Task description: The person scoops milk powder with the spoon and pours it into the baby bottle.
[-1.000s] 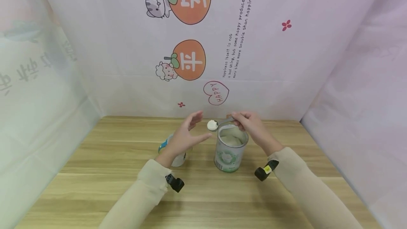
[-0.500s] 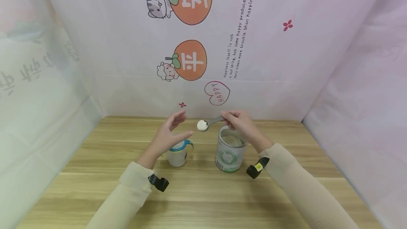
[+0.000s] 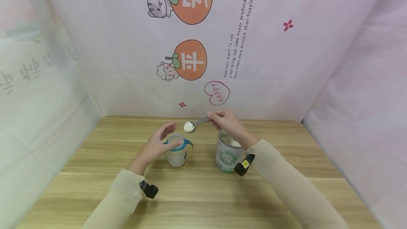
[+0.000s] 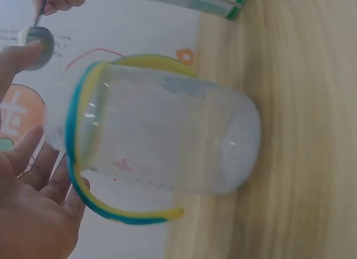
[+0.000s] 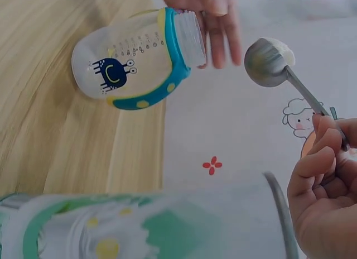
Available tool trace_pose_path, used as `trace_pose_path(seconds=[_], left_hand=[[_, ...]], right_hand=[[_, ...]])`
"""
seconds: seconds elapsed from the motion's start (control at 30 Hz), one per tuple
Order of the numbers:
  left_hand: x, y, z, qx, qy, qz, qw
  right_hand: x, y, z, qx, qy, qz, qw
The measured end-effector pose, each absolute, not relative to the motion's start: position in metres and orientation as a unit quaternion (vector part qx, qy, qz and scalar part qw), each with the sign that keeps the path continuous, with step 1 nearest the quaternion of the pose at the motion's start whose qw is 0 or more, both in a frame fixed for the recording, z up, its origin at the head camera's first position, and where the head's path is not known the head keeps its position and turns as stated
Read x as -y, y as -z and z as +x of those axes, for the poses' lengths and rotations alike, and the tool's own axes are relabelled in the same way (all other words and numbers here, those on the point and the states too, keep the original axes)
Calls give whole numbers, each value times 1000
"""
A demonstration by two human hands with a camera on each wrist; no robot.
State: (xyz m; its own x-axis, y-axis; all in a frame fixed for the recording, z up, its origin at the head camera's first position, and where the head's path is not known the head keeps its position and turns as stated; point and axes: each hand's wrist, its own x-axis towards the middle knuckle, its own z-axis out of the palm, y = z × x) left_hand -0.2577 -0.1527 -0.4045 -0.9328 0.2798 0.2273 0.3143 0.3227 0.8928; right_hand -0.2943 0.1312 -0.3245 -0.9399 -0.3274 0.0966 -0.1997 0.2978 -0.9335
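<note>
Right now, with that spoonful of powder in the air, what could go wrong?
The powder rises above the rim of the spoon, which isn't over the bottle, so a tilt of the right hand could spill some on the table. The left hand is close to the bottle's open mouth; it might get in the spoon's way or nudge the bottle over.

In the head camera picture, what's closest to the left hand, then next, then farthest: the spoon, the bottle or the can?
From the left hand:
1. Bottle, just to its right.
2. Spoon, raised, farther right.
3. Can, farthest right.
</note>
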Motion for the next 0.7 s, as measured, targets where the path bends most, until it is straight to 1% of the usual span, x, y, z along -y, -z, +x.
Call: trace_pose_path(seconds=[0.33,0.5,0.7], left_hand=[[161,425,-256,823,546,-155,-11],[163,430,-256,819,554,-147,-31],[163,435,-256,833,536,-130,-35]], right_hand=[[-112,326,-297,-800,571,-165,86],[-106,326,-298,-807,558,-173,88],[-97,328,-301,-822,532,-184,91]])
